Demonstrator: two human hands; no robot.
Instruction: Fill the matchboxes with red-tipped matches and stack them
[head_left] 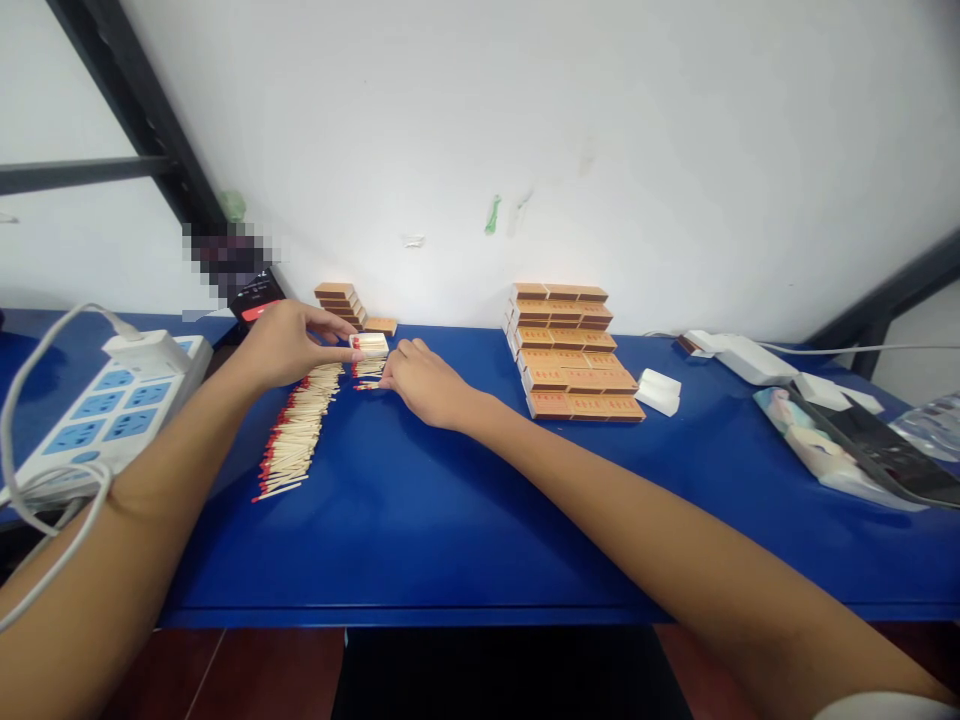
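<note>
A small white matchbox tray [372, 347] with matches in it sits on the blue table left of centre. My left hand [294, 343] holds it at its left side, thumb in front and fingers behind. Just to the right, my right hand [426, 382] is closed, its fingertips pinching at a few matches [367, 384] in front of the tray. A long row of loose red-headed matches [296, 435] runs from below my left hand toward the table's front edge. Behind the tray stands a small stack of matchboxes [337, 300], partly covered by my left fingers.
Bundled matchboxes [577, 378] are piled in steps right of centre, beside a folded white paper piece [659, 391]. A power strip [112, 410] with cables lies at left. White boxes [757, 360] and a phone [892, 445] on a plastic packet are at right. A wall rises behind.
</note>
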